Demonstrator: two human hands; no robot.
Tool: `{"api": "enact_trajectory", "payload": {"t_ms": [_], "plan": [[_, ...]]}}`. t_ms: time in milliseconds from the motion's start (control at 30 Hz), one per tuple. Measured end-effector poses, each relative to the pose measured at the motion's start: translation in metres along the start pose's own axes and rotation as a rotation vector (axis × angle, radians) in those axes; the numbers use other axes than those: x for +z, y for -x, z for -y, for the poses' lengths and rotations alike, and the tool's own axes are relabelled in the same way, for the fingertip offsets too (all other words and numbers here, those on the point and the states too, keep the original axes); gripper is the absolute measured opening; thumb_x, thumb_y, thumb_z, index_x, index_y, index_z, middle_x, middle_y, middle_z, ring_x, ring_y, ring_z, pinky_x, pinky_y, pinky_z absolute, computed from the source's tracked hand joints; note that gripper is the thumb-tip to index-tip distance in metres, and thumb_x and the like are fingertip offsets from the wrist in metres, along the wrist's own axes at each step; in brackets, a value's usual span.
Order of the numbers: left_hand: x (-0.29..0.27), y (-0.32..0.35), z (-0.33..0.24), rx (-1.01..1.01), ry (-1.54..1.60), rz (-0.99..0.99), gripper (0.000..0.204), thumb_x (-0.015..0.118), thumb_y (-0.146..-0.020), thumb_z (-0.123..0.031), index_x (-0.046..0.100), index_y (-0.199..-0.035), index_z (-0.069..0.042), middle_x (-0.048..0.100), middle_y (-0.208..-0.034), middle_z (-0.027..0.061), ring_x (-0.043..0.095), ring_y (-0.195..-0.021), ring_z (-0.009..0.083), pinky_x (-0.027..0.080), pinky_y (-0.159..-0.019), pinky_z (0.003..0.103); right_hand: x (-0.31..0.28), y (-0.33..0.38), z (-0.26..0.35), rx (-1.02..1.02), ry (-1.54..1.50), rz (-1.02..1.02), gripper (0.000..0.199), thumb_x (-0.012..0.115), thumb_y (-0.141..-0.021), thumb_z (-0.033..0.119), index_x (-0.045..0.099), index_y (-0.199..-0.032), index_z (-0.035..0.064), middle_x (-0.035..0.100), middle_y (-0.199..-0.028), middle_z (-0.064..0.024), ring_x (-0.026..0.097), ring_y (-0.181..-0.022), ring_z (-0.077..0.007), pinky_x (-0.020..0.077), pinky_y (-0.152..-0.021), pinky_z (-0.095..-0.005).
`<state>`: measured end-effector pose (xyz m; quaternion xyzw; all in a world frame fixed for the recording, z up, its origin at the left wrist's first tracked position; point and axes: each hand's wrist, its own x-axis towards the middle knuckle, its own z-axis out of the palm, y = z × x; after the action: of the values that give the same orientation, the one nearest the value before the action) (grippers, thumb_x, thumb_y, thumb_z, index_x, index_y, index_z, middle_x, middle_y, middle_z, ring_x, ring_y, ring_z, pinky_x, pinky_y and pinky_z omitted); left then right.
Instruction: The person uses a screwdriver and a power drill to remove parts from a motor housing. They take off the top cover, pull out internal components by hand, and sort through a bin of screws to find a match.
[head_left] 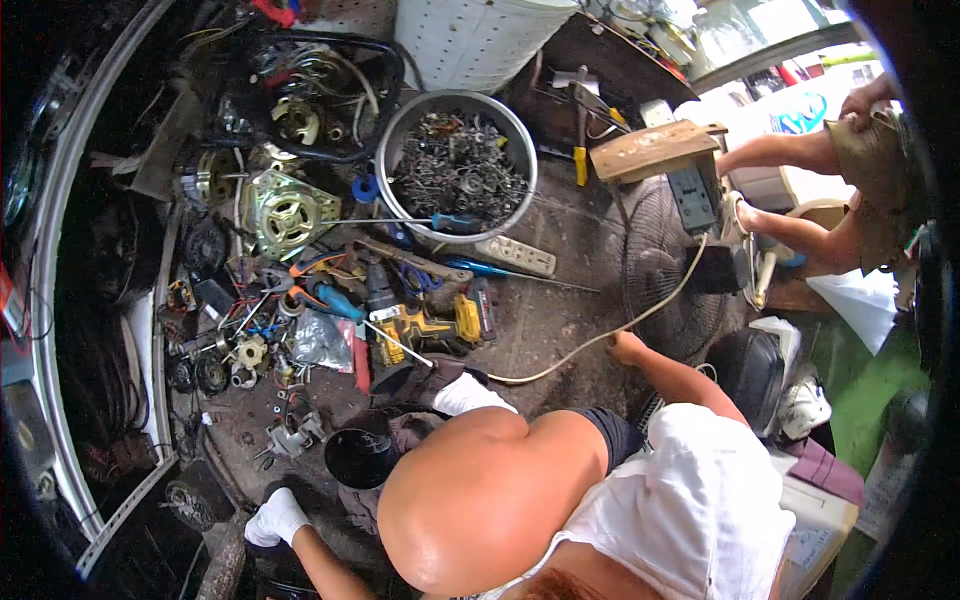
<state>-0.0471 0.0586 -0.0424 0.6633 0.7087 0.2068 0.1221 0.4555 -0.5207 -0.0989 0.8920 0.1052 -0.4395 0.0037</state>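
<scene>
My right hand [628, 348] reaches out from a white sleeve with its fingers closed at the lower left edge of a black fan guard [648, 270]. The fan lies on the floor, with a wooden block [655, 152] and a grey box [690, 197] at its top. A pale cable [575, 362] runs from the fan past my fingers and along the floor; whether they touch it I cannot tell. My left hand is out of view. Beyond my bent knee lie a yellow and black cordless drill [415, 325] and a long blue-handled screwdriver [340, 302].
A metal basin [385, 165] full of screws stands at the back, near a power strip [515, 254]. Motor parts [292, 213] and tools crowd the left. Another person's bare legs [790, 225] and hand [868, 102] are at the right. A black cup [358, 458] is beside my knee.
</scene>
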Motion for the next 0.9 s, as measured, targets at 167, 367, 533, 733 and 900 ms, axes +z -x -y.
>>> {"api": "enact_trajectory", "payload": {"t_ms": [167, 367, 533, 733, 900], "plan": [[0.006, 0.006, 0.006, -0.063, 0.03, 0.024, 0.036, 0.064, -0.08, -0.009, 0.058, -0.113, 0.002, 0.058, -0.109, 0.0184, 0.055, -0.099, 0.0297, 0.045, -0.087, 0.038, -0.003, -0.003, 0.021, -0.025, -0.054, 0.012, 0.037, 0.053, -0.087, 0.029, 0.06, -0.117, 0.007, 0.059, -0.115, -0.0159, 0.054, -0.107, -0.029, 0.0448, -0.088, -0.0366], [-0.033, 0.013, 0.017, -0.155, 0.089, -0.054, 0.034, 0.067, -0.079, -0.009, 0.06, -0.109, 0.004, 0.061, -0.106, 0.0183, 0.057, -0.095, 0.0279, 0.045, -0.085, 0.036, 0.027, 0.019, 0.023, -0.008, -0.097, 0.115, 0.036, 0.054, -0.086, 0.027, 0.06, -0.116, 0.0066, 0.06, -0.111, -0.014, 0.055, -0.101, -0.0267, 0.046, -0.083, -0.0353], [-0.164, 0.001, 0.116, -0.256, -0.026, -0.213, 0.032, 0.065, -0.08, -0.008, 0.061, -0.11, 0.004, 0.062, -0.107, 0.0179, 0.058, -0.095, 0.0273, 0.045, -0.085, 0.035, 0.077, 0.028, 0.018, 0.023, -0.17, 0.241, 0.036, 0.056, -0.086, 0.025, 0.06, -0.116, 0.0063, 0.061, -0.108, -0.0124, 0.056, -0.096, -0.0247, 0.047, -0.078, -0.0342], [-0.161, 0.001, 0.165, -0.296, -0.099, -0.118, 0.041, 0.056, -0.084, -0.005, 0.052, -0.125, -0.004, 0.046, -0.108, 0.0139, 0.046, -0.089, 0.024, 0.04, -0.082, 0.036, 0.07, 0.023, 0.039, 0.001, -0.144, 0.338, 0.035, 0.057, -0.085, 0.023, 0.06, -0.115, 0.0058, 0.063, -0.103, -0.0105, 0.057, -0.091, -0.0223, 0.0483, -0.073, -0.0329], [-0.157, 0.005, 0.151, -0.261, -0.208, -0.044, 0.044, 0.057, -0.082, -0.005, 0.05, -0.126, -0.003, 0.046, -0.11, 0.0158, 0.047, -0.093, 0.026, 0.04, -0.086, 0.038, 0.028, 0.013, 0.057, 0.021, -0.084, 0.574, 0.034, 0.059, -0.085, 0.022, 0.06, -0.115, 0.0055, 0.064, -0.1, -0.0089, 0.058, -0.086, -0.0203, 0.0493, -0.068, -0.0318]]}}
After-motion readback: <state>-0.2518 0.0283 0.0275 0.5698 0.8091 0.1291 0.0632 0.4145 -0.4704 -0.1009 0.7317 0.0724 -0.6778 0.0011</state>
